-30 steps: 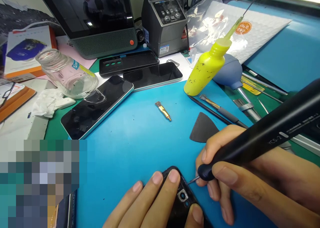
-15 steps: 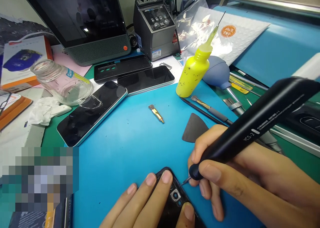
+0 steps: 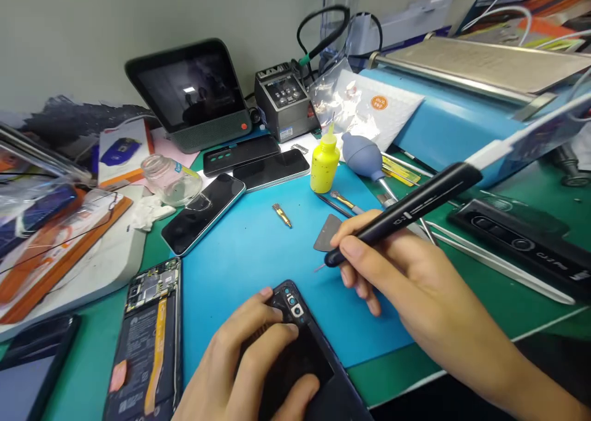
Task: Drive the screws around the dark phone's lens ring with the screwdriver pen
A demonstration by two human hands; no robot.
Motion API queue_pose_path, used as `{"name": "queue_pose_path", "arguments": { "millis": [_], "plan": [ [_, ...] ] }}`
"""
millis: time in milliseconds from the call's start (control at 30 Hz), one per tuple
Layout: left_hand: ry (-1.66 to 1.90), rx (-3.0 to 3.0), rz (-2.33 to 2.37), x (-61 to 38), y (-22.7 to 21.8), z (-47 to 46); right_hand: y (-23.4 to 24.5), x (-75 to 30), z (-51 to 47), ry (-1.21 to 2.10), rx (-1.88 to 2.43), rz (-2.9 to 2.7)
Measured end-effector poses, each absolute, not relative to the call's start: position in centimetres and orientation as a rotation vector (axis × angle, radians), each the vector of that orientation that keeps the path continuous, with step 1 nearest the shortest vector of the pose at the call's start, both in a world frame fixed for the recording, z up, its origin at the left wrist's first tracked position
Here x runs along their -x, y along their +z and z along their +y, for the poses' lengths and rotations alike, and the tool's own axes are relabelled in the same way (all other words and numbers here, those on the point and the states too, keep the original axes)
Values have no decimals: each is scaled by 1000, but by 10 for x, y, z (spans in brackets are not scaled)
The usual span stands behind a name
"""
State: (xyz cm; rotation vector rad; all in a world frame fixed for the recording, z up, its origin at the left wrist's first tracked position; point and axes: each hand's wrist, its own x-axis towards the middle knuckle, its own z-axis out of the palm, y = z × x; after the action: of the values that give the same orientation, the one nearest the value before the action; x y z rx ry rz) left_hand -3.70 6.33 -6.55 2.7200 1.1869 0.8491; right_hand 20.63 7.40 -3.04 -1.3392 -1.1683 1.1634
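My left hand (image 3: 244, 365) grips a dark phone body (image 3: 305, 353) that lies on the blue mat (image 3: 240, 248), camera end pointing away from me; fingers wrap its far end, thumb on its near side. My right hand (image 3: 397, 273) is closed round a black electric screwdriver (image 3: 401, 208). Its thin bit hangs just above the mat, right of and beyond the phone's camera end, not touching it.
An opened phone with bare board (image 3: 145, 341) lies at the left. Several phones (image 3: 203, 215), a glass jar (image 3: 168, 178), a yellow bottle (image 3: 324, 165), a blue air blower (image 3: 364, 153), a small brush (image 3: 281, 215), a grey pick (image 3: 327, 233), a soldering station (image 3: 286, 101) and a small screen (image 3: 191, 95) stand beyond.
The view has pulled back and up. My right hand lifted the screwdriver tip away from the phone's camera end. My left hand slid down and closed round the phone.
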Motion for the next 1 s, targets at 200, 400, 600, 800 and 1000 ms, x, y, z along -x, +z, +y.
{"name": "queue_pose_path", "arguments": {
  "millis": [200, 400, 600, 800, 1000],
  "plan": [
    [876, -3026, 1069, 52, -45, 53, -32, -206, 68, 1120, 1277, -1232],
    [646, -3145, 1183, 27, -45, 13, -35, -206, 68, 1093, 1214, -1292],
    [697, -3071, 1356, 31, -50, -14, -31, -209, 60, 1005, 1172, -1242],
    [1154, -2490, 1696, 41, -55, -26, -26, -209, 53, 904, 1162, -1196],
    [1065, -2585, 1669, 36, -66, -21, -29, -211, 51, 876, 1119, -1206]
  ]
}}
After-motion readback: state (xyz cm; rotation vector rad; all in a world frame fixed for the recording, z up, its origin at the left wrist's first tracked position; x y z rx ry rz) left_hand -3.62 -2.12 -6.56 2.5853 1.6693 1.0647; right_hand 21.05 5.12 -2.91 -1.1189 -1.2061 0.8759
